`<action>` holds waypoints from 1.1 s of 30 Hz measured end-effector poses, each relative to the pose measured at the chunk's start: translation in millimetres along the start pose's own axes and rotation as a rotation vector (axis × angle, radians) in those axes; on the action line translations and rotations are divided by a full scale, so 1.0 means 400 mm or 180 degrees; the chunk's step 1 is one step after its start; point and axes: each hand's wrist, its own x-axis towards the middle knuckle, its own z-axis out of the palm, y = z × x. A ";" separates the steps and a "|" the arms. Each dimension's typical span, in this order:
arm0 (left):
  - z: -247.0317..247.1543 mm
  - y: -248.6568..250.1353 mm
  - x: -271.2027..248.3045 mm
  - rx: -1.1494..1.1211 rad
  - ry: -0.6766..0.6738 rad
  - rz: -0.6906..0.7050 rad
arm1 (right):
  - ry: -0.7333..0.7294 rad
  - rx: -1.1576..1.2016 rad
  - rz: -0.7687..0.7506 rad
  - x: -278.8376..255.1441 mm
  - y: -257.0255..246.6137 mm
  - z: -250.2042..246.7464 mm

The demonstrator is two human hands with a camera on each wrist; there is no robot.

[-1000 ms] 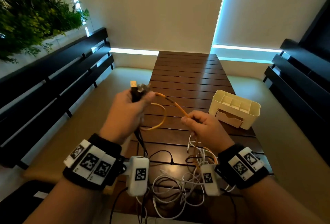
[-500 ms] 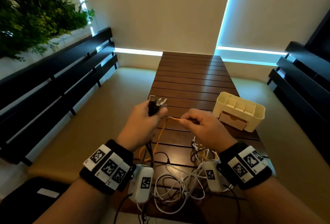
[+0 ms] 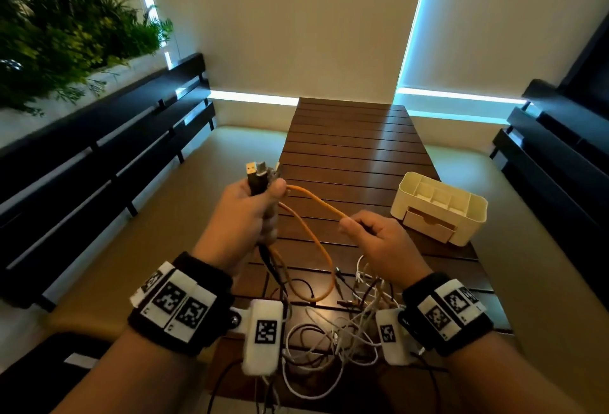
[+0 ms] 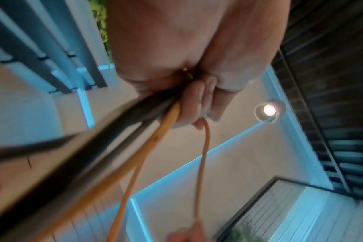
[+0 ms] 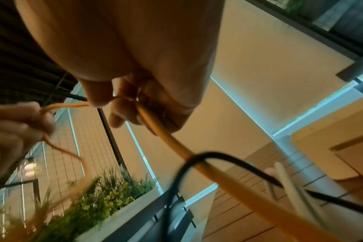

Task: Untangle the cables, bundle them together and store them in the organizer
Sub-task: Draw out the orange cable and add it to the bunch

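Note:
My left hand [image 3: 245, 219] is raised above the table and grips a bundle of cable ends [image 3: 260, 176], their USB plugs sticking up out of the fist. An orange cable [image 3: 313, 202] runs from that fist to my right hand [image 3: 372, 235], which pinches it between thumb and fingers. The orange cable [image 5: 176, 147] passes through the right fingers and down into the tangle. A loop of it [image 3: 316, 265] hangs below the left hand. In the left wrist view, dark cables and the orange cable [image 4: 166, 127] leave the fist. A tangle of white and black cables [image 3: 333, 338] lies on the table near my wrists.
A cream organizer [image 3: 438, 207] with open compartments and a front drawer stands on the right of the slatted wooden table [image 3: 349, 136]. Dark benches run along both sides. A planter with green plants [image 3: 66, 28] sits at the upper left.
Both hands have moved apart, stretching the orange cable between them. The left hand has risen with its bundle of plugs, and the orange loop now hangs lower.

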 end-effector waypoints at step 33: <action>-0.015 0.009 0.029 0.0614 0.0510 0.0431 | -0.0214 0.0134 0.0285 -0.002 0.030 -0.014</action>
